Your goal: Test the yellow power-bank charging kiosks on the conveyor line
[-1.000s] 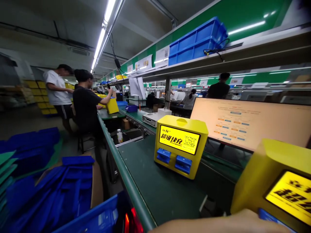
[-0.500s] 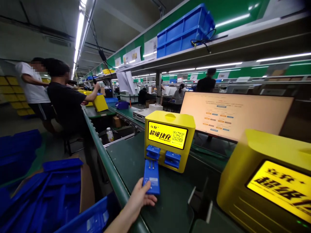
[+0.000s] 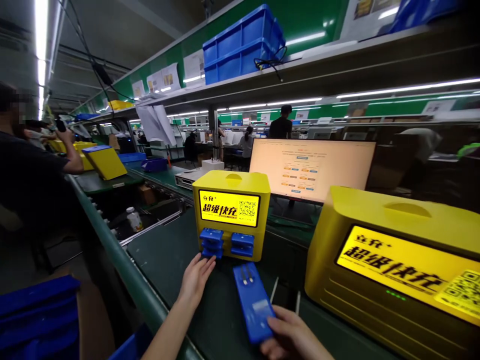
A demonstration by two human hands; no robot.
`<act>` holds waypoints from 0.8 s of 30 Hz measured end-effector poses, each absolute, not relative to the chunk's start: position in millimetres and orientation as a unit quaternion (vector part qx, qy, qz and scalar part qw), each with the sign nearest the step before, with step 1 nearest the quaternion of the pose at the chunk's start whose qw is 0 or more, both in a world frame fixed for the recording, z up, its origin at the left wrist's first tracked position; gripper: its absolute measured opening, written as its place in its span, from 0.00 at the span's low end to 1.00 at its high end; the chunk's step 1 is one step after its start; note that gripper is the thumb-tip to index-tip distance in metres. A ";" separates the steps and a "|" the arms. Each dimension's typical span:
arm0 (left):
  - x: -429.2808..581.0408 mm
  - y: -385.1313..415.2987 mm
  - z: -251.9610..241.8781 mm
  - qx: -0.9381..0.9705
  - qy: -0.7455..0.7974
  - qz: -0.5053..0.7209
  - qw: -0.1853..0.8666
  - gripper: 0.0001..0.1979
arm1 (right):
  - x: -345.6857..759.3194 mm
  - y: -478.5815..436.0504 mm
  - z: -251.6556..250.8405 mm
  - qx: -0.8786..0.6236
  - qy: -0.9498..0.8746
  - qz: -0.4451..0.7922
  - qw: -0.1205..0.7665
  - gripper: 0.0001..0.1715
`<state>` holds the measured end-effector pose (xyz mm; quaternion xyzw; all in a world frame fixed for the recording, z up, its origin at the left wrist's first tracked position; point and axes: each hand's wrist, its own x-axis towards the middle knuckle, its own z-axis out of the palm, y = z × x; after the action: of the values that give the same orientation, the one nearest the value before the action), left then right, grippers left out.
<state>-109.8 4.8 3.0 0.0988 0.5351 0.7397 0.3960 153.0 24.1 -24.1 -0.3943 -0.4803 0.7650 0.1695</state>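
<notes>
The head camera looks along a green workbench (image 3: 159, 255), where two bare hands work in front of a yellow cabinet (image 3: 230, 215) with a lit panel of black lettering and a square code. The right hand (image 3: 288, 331) grips the near end of a flat blue pack (image 3: 252, 302), thumb on top and fingers curled beneath; the pack slants away over the bench, two pale metal strips at its far end, just in front of the cabinet. The left hand (image 3: 195, 279) reaches forward, fingers nearly straight and close together, tips at the left set of blue parts (image 3: 212, 242) on the cabinet's lower front; whether they grip anything I cannot tell. A second set of blue parts (image 3: 242, 245) sits to its right. Nearer, at right, stands a larger-looking yellow cabinet (image 3: 390, 265), also lit. Behind them is a glowing monitor (image 3: 313, 167); blue crates (image 3: 240, 50) rest on the shelf above.
</notes>
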 end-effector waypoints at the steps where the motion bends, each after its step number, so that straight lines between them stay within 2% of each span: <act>1: -108.7 -1.6 2.6 0.101 0.543 0.746 0.373 0.19 | 131.2 25.4 -23.0 -0.373 -0.425 0.800 0.200 0.37; 4: -108.7 -24.5 0.6 0.220 0.621 0.689 0.301 0.18 | 74.4 29.0 -21.2 -0.348 -0.285 0.844 0.294 0.42; 7: -102.2 -29.3 2.2 0.463 0.679 0.535 0.196 0.13 | 39.4 38.8 -20.3 -0.321 -0.203 0.840 0.389 0.41; 12: -75.6 17.8 14.8 0.715 0.618 0.322 0.060 0.13 | 54.1 63.4 -22.1 -0.328 -0.156 0.773 0.520 0.40; 16: -76.1 51.5 21.4 0.748 0.590 0.301 -0.036 0.14 | 153.4 56.0 -31.4 -0.375 -0.259 0.731 0.509 0.41; 19: -86.2 60.4 30.0 0.720 0.585 0.361 -0.094 0.16 | 260.1 39.1 -22.7 -0.449 -0.375 0.606 0.539 0.37; 21: -82.0 63.9 43.6 0.690 0.608 0.385 -0.074 0.20 | 325.4 33.7 2.3 -0.498 -0.419 0.472 0.594 0.33; 24: -40.9 77.3 81.4 0.661 0.618 0.418 0.081 0.24 | 382.8 47.3 63.5 -0.529 -0.441 0.322 0.650 0.34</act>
<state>-40.9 77.3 81.4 0.6605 0.6184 0.4180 0.0811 382.8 47.3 63.5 -0.5287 -0.4413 0.3221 0.6496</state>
